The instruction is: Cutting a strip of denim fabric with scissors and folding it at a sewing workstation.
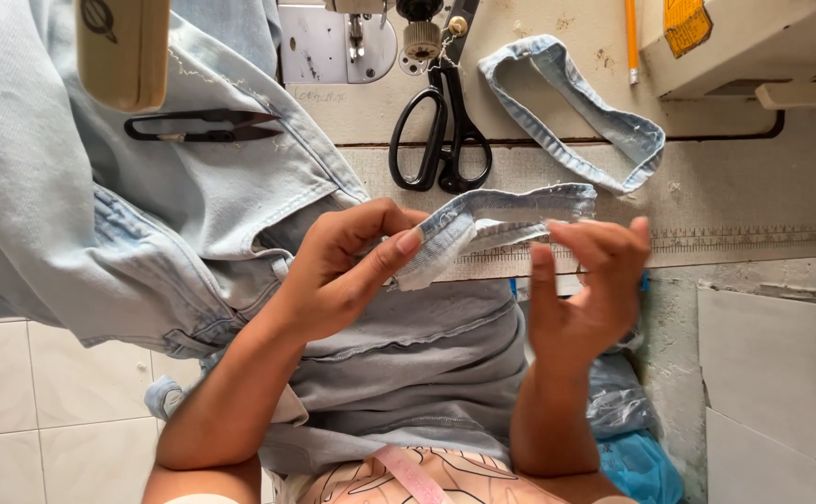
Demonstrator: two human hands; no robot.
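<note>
The left hand (347, 271) is curled, thumb and fingers pinching one end of a short, frayed strip of pale blue denim (492, 224), which it holds above the lap at the edge of the beige sewing table (557, 149). The right hand (590, 285) is half open with fingers upright, its fingertips touching the strip's other end. Beyond the strip lie black-handled scissors (441, 140) and a looped band of pale denim (567, 107), and a pale blue denim garment (175, 187) is draped to the left with black thread snips (198, 128) resting on it.
</note>
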